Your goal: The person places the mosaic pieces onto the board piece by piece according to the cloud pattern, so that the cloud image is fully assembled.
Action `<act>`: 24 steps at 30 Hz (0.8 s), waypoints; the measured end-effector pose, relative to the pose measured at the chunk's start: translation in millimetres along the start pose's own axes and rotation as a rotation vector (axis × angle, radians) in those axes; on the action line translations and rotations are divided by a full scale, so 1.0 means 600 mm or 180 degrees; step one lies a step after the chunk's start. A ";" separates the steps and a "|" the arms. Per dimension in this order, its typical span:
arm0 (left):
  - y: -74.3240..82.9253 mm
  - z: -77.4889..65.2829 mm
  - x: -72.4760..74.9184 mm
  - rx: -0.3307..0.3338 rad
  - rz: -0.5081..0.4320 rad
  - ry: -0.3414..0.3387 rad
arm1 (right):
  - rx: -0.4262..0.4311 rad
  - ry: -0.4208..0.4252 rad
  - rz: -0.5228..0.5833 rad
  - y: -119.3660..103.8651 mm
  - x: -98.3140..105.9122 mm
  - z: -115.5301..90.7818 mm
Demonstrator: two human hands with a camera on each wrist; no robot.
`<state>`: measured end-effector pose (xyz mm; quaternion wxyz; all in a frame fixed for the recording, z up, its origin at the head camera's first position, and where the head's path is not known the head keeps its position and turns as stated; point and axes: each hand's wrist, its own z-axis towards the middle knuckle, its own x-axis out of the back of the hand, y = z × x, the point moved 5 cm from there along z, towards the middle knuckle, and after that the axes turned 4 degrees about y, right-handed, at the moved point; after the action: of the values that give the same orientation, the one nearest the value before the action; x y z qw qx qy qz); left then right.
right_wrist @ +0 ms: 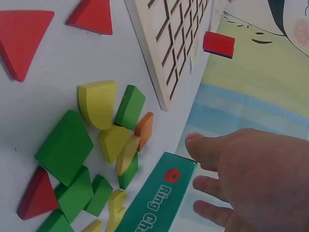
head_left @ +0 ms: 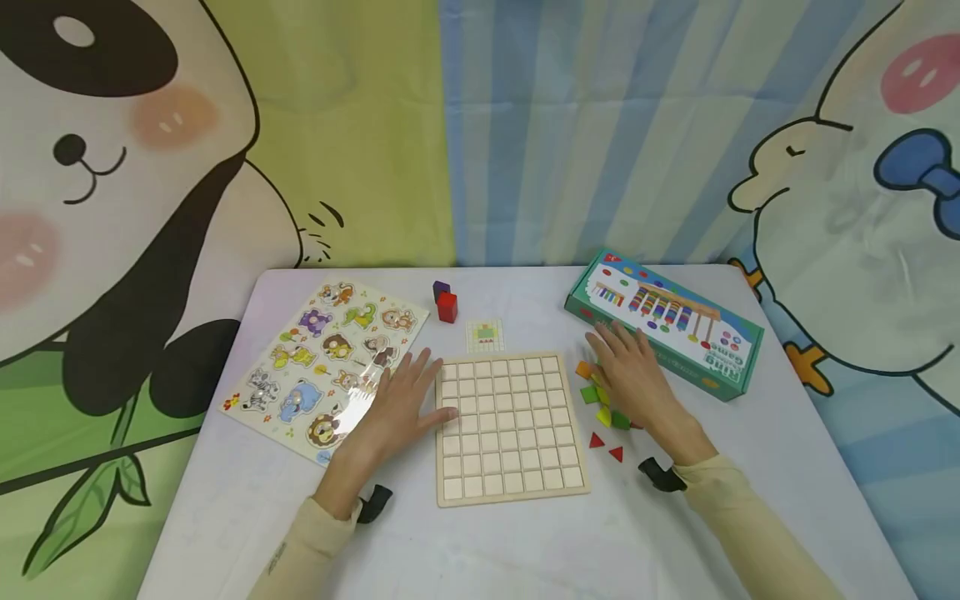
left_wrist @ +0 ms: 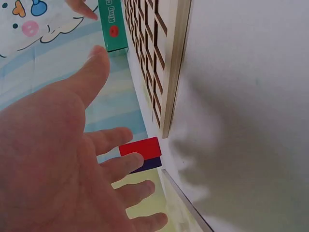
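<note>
My left hand [head_left: 397, 408], fingers spread, hovers between the animal picture board and the left side of a wooden grid board [head_left: 513, 429]. Nothing is in its palm in the left wrist view. Over the small coloured blocks on the right, my right hand [head_left: 637, 383] is held with its fingers extended. It partly covers them in the head view. The right wrist view shows a green block [right_wrist: 65, 147], a yellow block [right_wrist: 98, 104], an orange block [right_wrist: 144, 130] and a red triangle [right_wrist: 26, 38] among several loose pieces, apart from the hand.
A small patterned card [head_left: 485, 336] lies behind the grid board. Near it stand a red cube [head_left: 447, 307] and a purple cube [head_left: 440, 289]. The glossy animal picture board [head_left: 300, 429] lies at left. A green-edged game box [head_left: 675, 321] sits at the back right.
</note>
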<state>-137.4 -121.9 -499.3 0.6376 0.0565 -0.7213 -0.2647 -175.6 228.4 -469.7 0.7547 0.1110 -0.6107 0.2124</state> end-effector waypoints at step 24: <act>0.007 -0.031 -0.015 0.0104 -0.0410 -0.0540 | -0.0068 -0.0018 0.0179 -0.010 -0.040 -0.002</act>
<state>-117.2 -120.3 -504.6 0.5549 0.0904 -0.7717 -0.2972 -175.6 219.0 -492.8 0.7479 0.0863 -0.6179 0.2267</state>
